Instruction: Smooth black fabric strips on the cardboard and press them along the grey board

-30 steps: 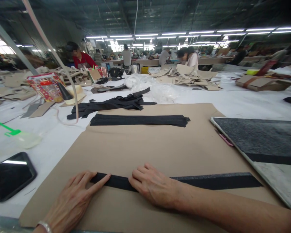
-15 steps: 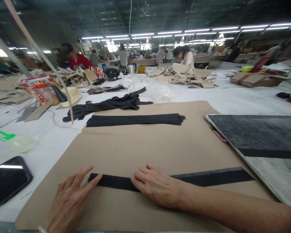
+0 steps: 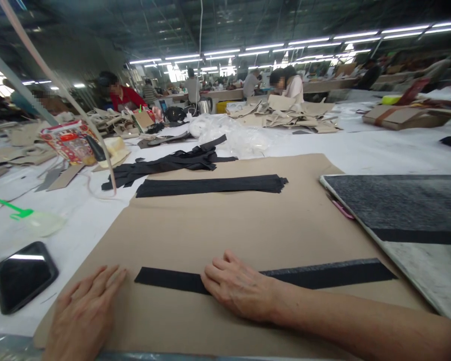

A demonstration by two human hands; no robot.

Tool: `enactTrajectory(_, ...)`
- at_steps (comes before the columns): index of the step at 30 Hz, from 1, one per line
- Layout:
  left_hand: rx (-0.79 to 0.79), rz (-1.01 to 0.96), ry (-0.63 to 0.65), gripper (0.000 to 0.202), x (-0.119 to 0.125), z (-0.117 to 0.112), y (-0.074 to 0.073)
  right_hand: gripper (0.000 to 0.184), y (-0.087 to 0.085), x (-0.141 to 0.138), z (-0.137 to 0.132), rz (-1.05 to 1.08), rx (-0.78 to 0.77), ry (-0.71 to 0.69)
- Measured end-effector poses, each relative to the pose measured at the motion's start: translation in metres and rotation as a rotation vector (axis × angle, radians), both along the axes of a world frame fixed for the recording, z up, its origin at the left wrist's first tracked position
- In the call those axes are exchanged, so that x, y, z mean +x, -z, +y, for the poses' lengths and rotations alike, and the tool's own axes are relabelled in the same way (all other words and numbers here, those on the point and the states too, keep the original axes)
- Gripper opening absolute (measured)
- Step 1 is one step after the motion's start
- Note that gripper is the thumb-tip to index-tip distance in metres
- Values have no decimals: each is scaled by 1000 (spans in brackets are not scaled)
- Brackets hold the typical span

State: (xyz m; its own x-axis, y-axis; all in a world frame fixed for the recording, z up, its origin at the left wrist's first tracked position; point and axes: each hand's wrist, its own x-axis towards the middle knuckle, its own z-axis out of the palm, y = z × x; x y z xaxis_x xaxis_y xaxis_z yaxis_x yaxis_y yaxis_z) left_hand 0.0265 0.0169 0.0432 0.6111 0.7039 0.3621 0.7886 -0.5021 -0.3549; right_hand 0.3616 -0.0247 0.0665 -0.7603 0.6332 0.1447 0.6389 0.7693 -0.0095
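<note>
A long black fabric strip (image 3: 338, 275) lies across the near part of a tan board (image 3: 210, 225), with a greyish band along its upper right edge. Over the strip's middle rests my right hand (image 3: 240, 291), its fingers curled and pressed down on it, hiding that stretch. My left hand (image 3: 82, 311) lies flat on the board, fingers stretched out, a little left of the strip's left end and apart from it. Farther back on the board sits a neat stack of black strips (image 3: 210, 185).
A loose heap of black strips (image 3: 165, 163) lies behind the stack. To the right stands a grey-topped panel (image 3: 402, 200) bearing another black strip. A phone (image 3: 24, 278) and a green-handled tool (image 3: 22, 213) are at left. Several people work farther back.
My left hand has moved left and down, off the strip's left end, onto the board. My right hand stays on the strip. The view has shifted slightly.
</note>
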Motion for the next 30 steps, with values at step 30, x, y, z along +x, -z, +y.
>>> enactTrajectory(30, -116, -86, 291, 64, 108, -33, 20, 11, 4, 33, -11, 63, 5, 12)
